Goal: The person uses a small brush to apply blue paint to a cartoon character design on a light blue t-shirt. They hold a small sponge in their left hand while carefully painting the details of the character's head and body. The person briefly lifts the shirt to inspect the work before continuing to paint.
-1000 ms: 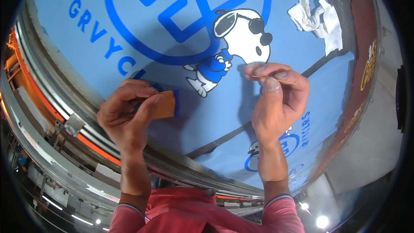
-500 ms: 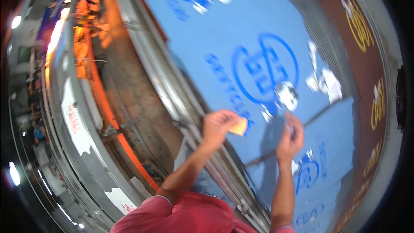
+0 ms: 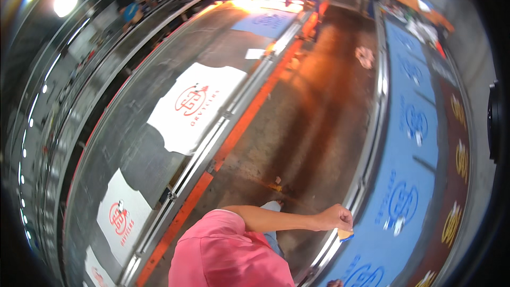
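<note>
My left hand [image 3: 334,219] reaches out over the near rail of the right-hand table, fingers pinched on a small flat yellow piece with a blue edge [image 3: 345,234]. What kind of thing it is I cannot make out. Beside and below it lie blue fabric panels [image 3: 372,234] printed with darker blue round emblems; the nearest complete emblem [image 3: 401,204] has small white and black patches at its lower end. Only a sliver of my right hand [image 3: 334,283] shows at the bottom edge, its fingers hidden.
A metal rail [image 3: 366,165] edges the right table; brown panels with yellow emblems [image 3: 451,223] lie beyond the blue ones. Across the aisle floor [image 3: 265,159], a long dark table [image 3: 138,143] holds white shirt pieces [image 3: 207,95] with red prints. A glowing orange heater [image 3: 265,4] stands at its far end.
My view has swung left and up, from close over the blue panels to the aisle and both tables. The yellow piece stays in my left hand; my right hand has mostly left the picture.
</note>
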Motion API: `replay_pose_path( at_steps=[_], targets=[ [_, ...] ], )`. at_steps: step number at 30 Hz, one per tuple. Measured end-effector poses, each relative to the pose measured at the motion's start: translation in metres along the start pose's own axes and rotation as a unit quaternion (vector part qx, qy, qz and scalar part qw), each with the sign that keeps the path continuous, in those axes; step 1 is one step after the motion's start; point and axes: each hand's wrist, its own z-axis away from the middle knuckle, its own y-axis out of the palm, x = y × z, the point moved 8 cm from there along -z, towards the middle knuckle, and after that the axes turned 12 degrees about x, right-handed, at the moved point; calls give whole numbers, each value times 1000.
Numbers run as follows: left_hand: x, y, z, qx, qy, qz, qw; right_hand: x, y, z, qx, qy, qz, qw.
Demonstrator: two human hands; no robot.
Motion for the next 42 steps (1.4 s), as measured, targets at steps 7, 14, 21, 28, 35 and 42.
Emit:
replay_pose_path(
  at_steps=[7,14,21,28,35,42],
  targets=[
    [-74,-99,-25,-70,26,14,997,47,128,-53,108,-2,-57,993],
    [-84,-114,-114,-110,-118,22,987,68,143,-131,-13,115,-154,981],
    [-33,-134,-205,-71,-111,-68,989,52,177,-196,-16,52,-150,987],
    [6,-106,-305,72,-187,-86,976,39,202,-179,-134,98,-91,982],
    [57,-86,-399,195,-291,-152,924,21,235,-173,-305,151,9,940],
    [89,-78,-435,288,-353,-154,877,14,240,-167,-381,215,27,899]
  ],
)
